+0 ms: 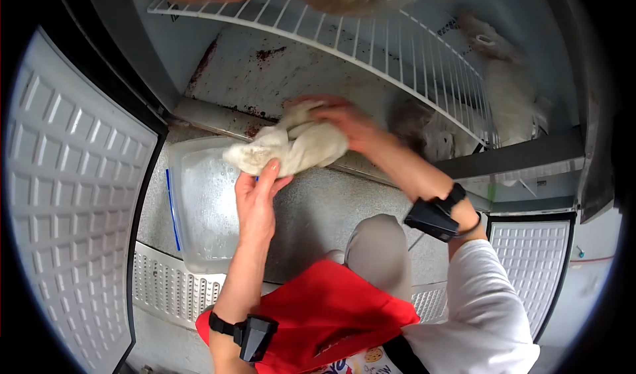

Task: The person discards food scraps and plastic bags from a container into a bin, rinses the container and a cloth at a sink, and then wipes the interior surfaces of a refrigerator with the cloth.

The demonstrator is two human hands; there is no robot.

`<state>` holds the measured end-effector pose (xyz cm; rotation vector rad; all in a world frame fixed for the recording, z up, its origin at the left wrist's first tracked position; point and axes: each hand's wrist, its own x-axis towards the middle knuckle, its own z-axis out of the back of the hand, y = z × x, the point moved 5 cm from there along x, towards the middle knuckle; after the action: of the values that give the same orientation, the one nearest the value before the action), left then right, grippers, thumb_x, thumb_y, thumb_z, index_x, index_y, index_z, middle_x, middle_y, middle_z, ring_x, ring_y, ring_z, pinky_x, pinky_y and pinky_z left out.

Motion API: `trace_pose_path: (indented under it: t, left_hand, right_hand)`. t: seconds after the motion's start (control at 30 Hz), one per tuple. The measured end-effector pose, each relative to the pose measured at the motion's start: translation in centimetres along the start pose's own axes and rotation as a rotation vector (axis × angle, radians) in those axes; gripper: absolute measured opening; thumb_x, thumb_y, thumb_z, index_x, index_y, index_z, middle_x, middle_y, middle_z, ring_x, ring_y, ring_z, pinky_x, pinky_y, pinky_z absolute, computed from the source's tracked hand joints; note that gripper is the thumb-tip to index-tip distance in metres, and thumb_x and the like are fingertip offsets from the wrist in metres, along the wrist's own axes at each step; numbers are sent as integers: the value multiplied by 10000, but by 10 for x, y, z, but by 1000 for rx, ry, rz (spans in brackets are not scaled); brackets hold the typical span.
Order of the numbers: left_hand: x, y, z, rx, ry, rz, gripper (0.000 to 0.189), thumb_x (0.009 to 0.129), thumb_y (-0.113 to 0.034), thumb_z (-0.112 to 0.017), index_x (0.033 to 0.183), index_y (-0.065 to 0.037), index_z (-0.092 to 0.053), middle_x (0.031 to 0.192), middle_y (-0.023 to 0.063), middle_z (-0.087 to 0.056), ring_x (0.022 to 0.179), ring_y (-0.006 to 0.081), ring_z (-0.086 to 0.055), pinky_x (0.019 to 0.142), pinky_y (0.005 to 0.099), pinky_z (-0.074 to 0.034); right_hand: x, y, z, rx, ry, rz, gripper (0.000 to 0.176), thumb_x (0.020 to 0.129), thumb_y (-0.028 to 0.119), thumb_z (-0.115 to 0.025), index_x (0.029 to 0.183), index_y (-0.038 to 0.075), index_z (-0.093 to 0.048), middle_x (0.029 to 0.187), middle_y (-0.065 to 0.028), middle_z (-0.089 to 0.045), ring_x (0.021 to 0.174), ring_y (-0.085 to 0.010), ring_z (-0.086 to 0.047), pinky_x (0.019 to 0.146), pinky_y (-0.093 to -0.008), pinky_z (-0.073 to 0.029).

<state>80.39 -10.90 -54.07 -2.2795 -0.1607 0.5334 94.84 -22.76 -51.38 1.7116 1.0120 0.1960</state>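
A crumpled white cloth [291, 145] is held between both my hands at the front lip of an open fridge. My right hand [344, 121] grips the cloth from above and behind. My left hand [255, 198] comes up from below, its fingertips pressed to the cloth's lower edge. The cloth hangs over the near rim of a clear plastic tub [202, 205] that stands on the floor in front of the fridge. The fridge floor [278, 69] behind the cloth carries dark reddish stains.
A white wire shelf [397, 56] spans the fridge above my hands, with wrapped pale packages [510, 89] at the right. The open fridge door [73, 195] stands at the left. A perforated metal grille [165, 284] runs along the bottom; my red apron [318, 314] and knee lie below.
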Motion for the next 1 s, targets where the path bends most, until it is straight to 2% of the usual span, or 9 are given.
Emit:
trace_pose_path:
  t: [0.2, 0.37, 0.6, 0.63, 0.67, 0.8, 0.9, 0.93, 1.0]
  left_hand:
    - [19, 58, -2, 292, -26, 220, 284, 839, -265, -604, 993, -32, -553, 1012, 90, -568, 944, 194, -573, 729, 291, -483]
    - [46, 52, -7, 1386, 61, -528, 454, 789, -224, -616, 1179, -27, -496, 1318, 203, -360, 1239, 329, -345, 998, 424, -318]
    - [79, 69, 24, 1727, 152, -574, 630, 723, -225, -655, 1283, -51, -424, 1387, 234, -256, 1298, 350, -247, 1062, 425, -227]
    - [79, 67, 26, 1723, 165, -576, 635, 714, -219, -657, 1281, -47, -426, 1388, 234, -254, 1298, 349, -248, 1059, 426, -235]
    - [78, 66, 27, 1718, 181, -584, 640, 706, -212, -659, 1278, -43, -427, 1389, 235, -253, 1299, 348, -249, 1056, 427, -243]
    - [75, 59, 27, 1685, 219, -552, 676, 678, -191, -663, 1282, -24, -409, 1396, 209, -259, 1301, 328, -254, 1045, 425, -274]
    - [77, 55, 32, 1644, 231, -475, 733, 666, -186, -664, 1309, -19, -354, 1413, 172, -243, 1313, 305, -235, 1050, 422, -273]
    - [77, 55, 33, 1641, 233, -461, 749, 665, -183, -663, 1317, -17, -335, 1418, 163, -232, 1317, 300, -226, 1053, 420, -269]
    - [75, 56, 34, 1637, 241, -428, 780, 663, -176, -660, 1333, -12, -296, 1430, 147, -210, 1325, 290, -206, 1058, 418, -262]
  right_hand:
    - [-65, 34, 85, 233, -405, -7, 269, 845, 83, -514, 1098, -7, -523, 1034, -136, -580, 950, -240, -579, 803, -356, -499]
    - [-91, 43, 197, 145, -743, 184, 268, 878, 180, -527, 1080, 5, -528, 1016, -122, -571, 913, -239, -574, 783, -376, -505]
    - [-87, 54, 286, -27, -1146, 558, 327, 926, 198, -407, 1180, 0, -467, 1169, -148, -478, 1066, -262, -483, 899, -386, -426]
    - [-72, 60, 273, -400, -1110, 491, 357, 925, 205, -409, 1217, -1, -425, 1174, -140, -471, 1088, -249, -455, 940, -373, -382]
    - [-71, 56, 269, -124, -1207, 707, 467, 901, 193, -474, 1331, 92, -322, 1287, -121, -421, 1176, -274, -412, 1001, -379, -337]
    - [-26, 45, 300, -358, -1175, 473, 624, 869, 289, -552, 1356, 21, -270, 1285, -93, -421, 1194, -216, -359, 995, -323, -260]
    - [17, 12, 375, -910, -1075, 569, 676, 860, 346, -548, 1371, 40, -230, 1304, -202, -381, 1210, -346, -341, 981, -427, -303]
    - [25, 2, 364, -1503, -1175, 404, 652, 868, 344, -531, 1371, 53, -236, 1290, -228, -392, 1185, -403, -361, 979, -460, -307]
    - [35, -10, 366, -1718, -1195, 229, 583, 876, 321, -509, 1351, 65, -286, 1223, -233, -445, 1083, -438, -431, 895, -478, -384]
